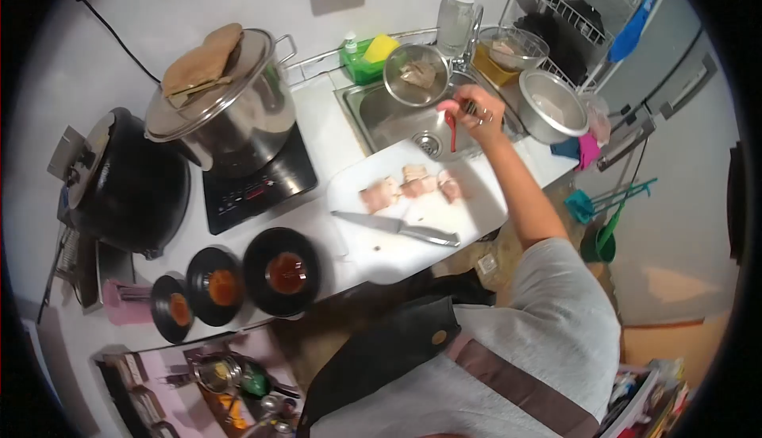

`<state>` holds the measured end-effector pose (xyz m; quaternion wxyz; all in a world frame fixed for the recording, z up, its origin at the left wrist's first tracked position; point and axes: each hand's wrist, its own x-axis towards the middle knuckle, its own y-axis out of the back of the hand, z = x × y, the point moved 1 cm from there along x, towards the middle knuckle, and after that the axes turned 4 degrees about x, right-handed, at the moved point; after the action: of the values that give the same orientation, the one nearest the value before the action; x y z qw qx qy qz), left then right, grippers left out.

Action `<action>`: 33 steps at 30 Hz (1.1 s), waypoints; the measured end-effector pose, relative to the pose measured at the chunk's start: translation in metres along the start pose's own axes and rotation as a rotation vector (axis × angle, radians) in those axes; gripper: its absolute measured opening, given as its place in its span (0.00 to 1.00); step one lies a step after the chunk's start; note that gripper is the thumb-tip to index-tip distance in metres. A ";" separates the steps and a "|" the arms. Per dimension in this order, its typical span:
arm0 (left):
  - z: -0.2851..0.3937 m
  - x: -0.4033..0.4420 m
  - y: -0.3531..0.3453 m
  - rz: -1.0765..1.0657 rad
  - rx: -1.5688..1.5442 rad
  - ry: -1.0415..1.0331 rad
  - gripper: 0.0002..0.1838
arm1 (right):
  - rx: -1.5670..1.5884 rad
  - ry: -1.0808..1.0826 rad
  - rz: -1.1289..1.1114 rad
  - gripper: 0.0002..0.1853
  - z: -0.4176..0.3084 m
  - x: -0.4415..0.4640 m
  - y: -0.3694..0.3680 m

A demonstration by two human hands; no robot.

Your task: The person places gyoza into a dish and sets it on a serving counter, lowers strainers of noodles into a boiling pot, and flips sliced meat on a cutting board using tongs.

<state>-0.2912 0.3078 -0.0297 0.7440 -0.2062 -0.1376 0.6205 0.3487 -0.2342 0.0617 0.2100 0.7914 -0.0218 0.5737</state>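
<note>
My right hand (481, 112) reaches over the metal sink (373, 120) with its fingers curled. Something small and dark shows between the fingers, but I cannot make out what it is. Just beside the fingertips is a red utensil (452, 131), slanting down into the sink; I cannot tell whether the hand touches it. A round metal bowl (390, 88) with a piece of meat (418, 74) inside is at the far side of the sink. Nearer me, pieces of raw meat (417, 184) and a knife (397, 227) lie on a white cutting board (476, 206). My left hand is out of view.
A large steel pot (258, 108) stands on a black induction cooker (262, 184), left of the sink. Several black bowls (258, 295) with red sauce line the counter's front. Right of the faucet (477, 25) sit a metal basin (548, 124) and a glass bowl (532, 45).
</note>
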 end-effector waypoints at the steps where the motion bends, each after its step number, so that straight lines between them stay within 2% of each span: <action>1: 0.002 -0.032 -0.003 -0.013 -0.035 -0.008 0.47 | -0.013 0.056 0.025 0.18 0.009 -0.006 0.004; 6: 0.000 -0.182 -0.030 -0.073 -0.187 -0.023 0.49 | 0.073 0.167 0.128 0.22 0.043 -0.024 0.020; 10: -0.071 -0.245 -0.106 -0.106 -0.451 -0.052 0.49 | 0.199 0.111 0.149 0.23 0.058 -0.029 0.033; 11: -0.089 -0.258 -0.136 -0.381 -0.671 0.093 0.48 | 0.228 0.118 0.177 0.23 0.060 -0.027 0.034; 12: -0.106 -0.259 -0.136 -0.334 -0.631 0.084 0.49 | 0.249 0.116 0.174 0.23 0.064 -0.027 0.034; 16: -0.128 -0.290 -0.239 -0.657 -0.813 0.148 0.48 | 0.312 0.199 0.214 0.22 0.076 -0.022 0.036; 18: -0.128 -0.299 -0.279 -0.730 -0.784 0.188 0.48 | 0.329 0.212 0.242 0.21 0.077 -0.022 0.039; 19: -0.128 -0.303 -0.300 -0.723 -0.822 0.232 0.49 | 0.296 0.215 0.227 0.21 0.076 -0.020 0.042; 20: -0.132 -0.302 -0.311 -0.765 -0.905 0.314 0.45 | 0.262 0.219 0.212 0.21 0.075 -0.018 0.045; 22: -0.136 -0.299 -0.329 -0.515 -1.016 0.417 0.41 | 0.231 0.239 0.215 0.21 0.067 -0.014 0.052; 23: -0.140 -0.299 -0.335 -0.538 -1.064 0.482 0.38 | 0.210 0.261 0.214 0.21 0.064 -0.012 0.055; 24: -0.144 -0.296 -0.340 -0.509 -0.880 0.432 0.35 | 0.206 0.269 0.219 0.21 0.063 -0.011 0.057; 27: -0.167 -0.287 -0.356 -0.689 -0.792 0.436 0.30 | 0.200 0.284 0.236 0.20 0.060 -0.011 0.060; 28: -0.177 -0.284 -0.362 -0.727 -0.606 0.336 0.29 | 0.201 0.291 0.235 0.20 0.059 -0.011 0.062; 30: -0.193 -0.283 -0.382 -0.771 -0.658 0.412 0.30 | 0.187 0.272 0.242 0.20 0.055 -0.007 0.066; 32: -0.208 -0.282 -0.405 -0.730 -0.560 0.511 0.31 | 0.208 0.300 0.261 0.21 0.055 -0.001 0.065; 33: -0.213 -0.286 -0.422 -0.813 -0.548 0.552 0.30 | 0.225 0.319 0.278 0.21 0.054 0.000 0.066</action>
<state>0.1178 -0.0625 -0.0001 0.8510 -0.4770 -0.1623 0.1485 0.3790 -0.3132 0.0680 0.0405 0.6985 -0.0332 0.7137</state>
